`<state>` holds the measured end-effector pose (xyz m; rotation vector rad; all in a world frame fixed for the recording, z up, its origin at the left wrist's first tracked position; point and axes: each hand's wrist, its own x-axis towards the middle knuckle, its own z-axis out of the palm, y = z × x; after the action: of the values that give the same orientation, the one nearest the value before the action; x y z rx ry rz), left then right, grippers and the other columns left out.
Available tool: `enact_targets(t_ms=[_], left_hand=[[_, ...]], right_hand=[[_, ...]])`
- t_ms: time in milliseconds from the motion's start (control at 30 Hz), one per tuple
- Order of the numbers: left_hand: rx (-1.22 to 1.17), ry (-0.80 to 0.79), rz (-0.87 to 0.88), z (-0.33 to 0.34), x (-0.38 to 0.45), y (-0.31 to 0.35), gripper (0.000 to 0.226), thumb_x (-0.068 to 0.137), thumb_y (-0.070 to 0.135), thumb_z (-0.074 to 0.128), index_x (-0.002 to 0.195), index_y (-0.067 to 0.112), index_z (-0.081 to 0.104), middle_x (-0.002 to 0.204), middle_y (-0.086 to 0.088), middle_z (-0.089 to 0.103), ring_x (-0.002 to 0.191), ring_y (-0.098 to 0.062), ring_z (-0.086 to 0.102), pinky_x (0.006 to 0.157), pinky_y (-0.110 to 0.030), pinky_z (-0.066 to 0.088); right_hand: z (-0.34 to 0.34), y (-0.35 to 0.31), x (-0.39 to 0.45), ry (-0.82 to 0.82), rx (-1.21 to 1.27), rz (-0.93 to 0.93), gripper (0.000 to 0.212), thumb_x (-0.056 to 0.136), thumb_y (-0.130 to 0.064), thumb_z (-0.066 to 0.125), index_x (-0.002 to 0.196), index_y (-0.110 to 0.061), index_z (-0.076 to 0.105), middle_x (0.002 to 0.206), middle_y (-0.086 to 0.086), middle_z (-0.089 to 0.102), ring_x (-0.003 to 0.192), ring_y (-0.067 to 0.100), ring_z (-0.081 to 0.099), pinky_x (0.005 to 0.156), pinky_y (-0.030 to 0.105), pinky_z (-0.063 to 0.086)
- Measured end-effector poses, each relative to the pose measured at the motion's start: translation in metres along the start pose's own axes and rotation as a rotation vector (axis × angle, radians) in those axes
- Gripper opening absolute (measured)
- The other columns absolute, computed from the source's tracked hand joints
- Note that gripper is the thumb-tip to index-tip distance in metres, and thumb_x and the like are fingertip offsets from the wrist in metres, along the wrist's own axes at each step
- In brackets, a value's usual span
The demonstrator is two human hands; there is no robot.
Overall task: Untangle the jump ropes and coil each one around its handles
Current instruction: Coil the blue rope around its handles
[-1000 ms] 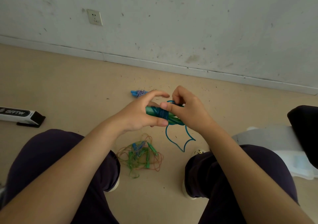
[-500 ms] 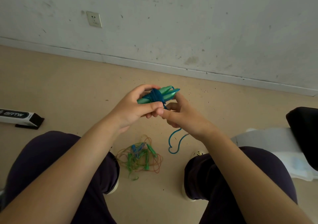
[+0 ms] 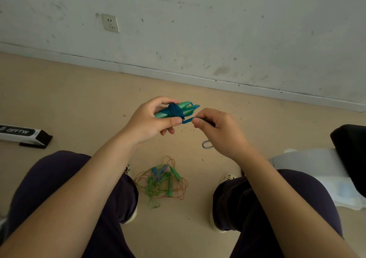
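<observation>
The left hand (image 3: 150,122) is gripping two green plastic handles (image 3: 179,109), now raised and nearly fully wrapped; the right hand (image 3: 216,128) is pinching the shortened thin blue cord (image 3: 188,120) just beside them, above the tangled pile of ropes (image 3: 162,182) on the floor

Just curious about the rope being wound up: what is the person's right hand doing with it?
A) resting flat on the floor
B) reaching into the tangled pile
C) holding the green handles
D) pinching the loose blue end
D: the right hand pinches the blue rope beside the handles held in the left hand.
</observation>
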<state>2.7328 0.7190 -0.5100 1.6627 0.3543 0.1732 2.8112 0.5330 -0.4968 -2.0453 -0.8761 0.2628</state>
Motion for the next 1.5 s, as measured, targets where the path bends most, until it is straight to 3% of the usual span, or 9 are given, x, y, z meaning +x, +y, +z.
enact_targets(t_ms=[167, 300, 467, 567, 667, 867, 1167, 1367, 1500], left_hand=[[0.059, -0.079, -0.037, 0.006, -0.001, -0.004, 0.045, 0.079, 0.003, 0.08, 0.117, 0.023, 0.067, 0.096, -0.003, 0.072, 0.061, -0.018, 0.068, 0.05, -0.023, 0.047], [0.033, -0.007, -0.039, 0.004, 0.0, -0.003, 0.039, 0.083, 0.008, 0.077, 0.118, 0.021, 0.065, 0.091, -0.003, 0.071, 0.06, -0.015, 0.066, 0.053, -0.025, 0.048], [-0.32, 0.074, -0.085, 0.004, 0.001, 0.0, 0.03, 0.091, 0.005, 0.068, 0.118, 0.014, 0.063, 0.096, -0.008, 0.068, 0.06, -0.016, 0.063, 0.057, -0.024, 0.052], [-0.437, 0.036, -0.087, 0.002, 0.0, 0.002, 0.027, 0.09, 0.004, 0.065, 0.115, 0.015, 0.063, 0.091, -0.006, 0.069, 0.06, -0.016, 0.062, 0.057, -0.023, 0.051], [-0.403, 0.02, -0.074, 0.003, -0.001, 0.002, 0.029, 0.091, 0.003, 0.065, 0.117, 0.014, 0.063, 0.093, -0.006, 0.069, 0.061, -0.016, 0.063, 0.058, -0.023, 0.051], [-0.083, 0.182, -0.011, 0.006, 0.003, -0.006, 0.037, 0.085, 0.006, 0.075, 0.118, 0.015, 0.064, 0.094, -0.011, 0.071, 0.061, -0.02, 0.066, 0.056, -0.03, 0.052], [-0.146, 0.207, -0.069, 0.01, -0.001, -0.006, 0.033, 0.087, 0.014, 0.075, 0.115, 0.028, 0.064, 0.103, -0.006, 0.07, 0.058, -0.018, 0.066, 0.048, -0.028, 0.045], [-0.031, -0.055, -0.095, 0.008, -0.001, -0.006, 0.045, 0.08, 0.003, 0.079, 0.117, 0.027, 0.068, 0.092, -0.005, 0.073, 0.055, -0.019, 0.063, 0.046, -0.025, 0.046], [0.073, -0.255, -0.112, 0.011, -0.002, -0.004, 0.047, 0.08, 0.004, 0.079, 0.119, 0.028, 0.067, 0.077, 0.005, 0.074, 0.058, -0.019, 0.065, 0.047, -0.024, 0.046]], right_hand=[[0.0, 0.0, -0.001, 0.021, -0.035, -0.017, 0.013, 0.091, -0.017, 0.067, 0.079, -0.02, 0.066, 0.053, -0.013, 0.046, 0.05, 0.002, 0.048, 0.049, 0.01, 0.033], [-0.003, 0.0, -0.001, -0.02, -0.054, 0.01, 0.013, 0.091, -0.027, 0.068, 0.078, -0.026, 0.066, 0.047, -0.013, 0.043, 0.045, 0.007, 0.04, 0.047, 0.014, 0.029], [-0.004, -0.002, 0.002, -0.062, -0.026, 0.117, 0.016, 0.093, -0.033, 0.064, 0.092, -0.018, 0.072, 0.037, -0.019, 0.042, 0.037, 0.003, 0.041, 0.041, 0.011, 0.027], [-0.006, 0.004, 0.005, 0.033, 0.026, 0.169, 0.015, 0.095, -0.028, 0.061, 0.083, -0.024, 0.069, 0.042, -0.017, 0.043, 0.041, 0.005, 0.037, 0.044, 0.012, 0.026], [-0.004, 0.008, 0.007, 0.064, 0.078, 0.183, 0.021, 0.095, -0.022, 0.061, 0.075, -0.027, 0.065, 0.053, -0.014, 0.048, 0.051, 0.004, 0.043, 0.054, 0.021, 0.039], [0.006, -0.006, 0.0, -0.042, 0.05, 0.014, 0.021, 0.092, -0.023, 0.068, 0.078, -0.008, 0.067, 0.056, -0.006, 0.04, 0.05, 0.005, 0.034, 0.052, 0.017, 0.028], [0.008, -0.009, -0.002, -0.163, -0.155, -0.032, 0.024, 0.092, -0.03, 0.065, 0.077, -0.012, 0.064, 0.052, -0.009, 0.044, 0.049, 0.009, 0.039, 0.052, 0.025, 0.033], [-0.011, -0.003, 0.002, -0.056, 0.01, -0.015, 0.013, 0.094, -0.015, 0.063, 0.082, -0.016, 0.068, 0.057, -0.012, 0.05, 0.053, 0.002, 0.043, 0.055, 0.013, 0.034], [-0.011, 0.003, 0.002, -0.03, 0.002, -0.018, 0.012, 0.093, -0.02, 0.065, 0.082, -0.024, 0.069, 0.069, 0.005, 0.063, 0.06, 0.014, 0.051, 0.058, 0.027, 0.041]])
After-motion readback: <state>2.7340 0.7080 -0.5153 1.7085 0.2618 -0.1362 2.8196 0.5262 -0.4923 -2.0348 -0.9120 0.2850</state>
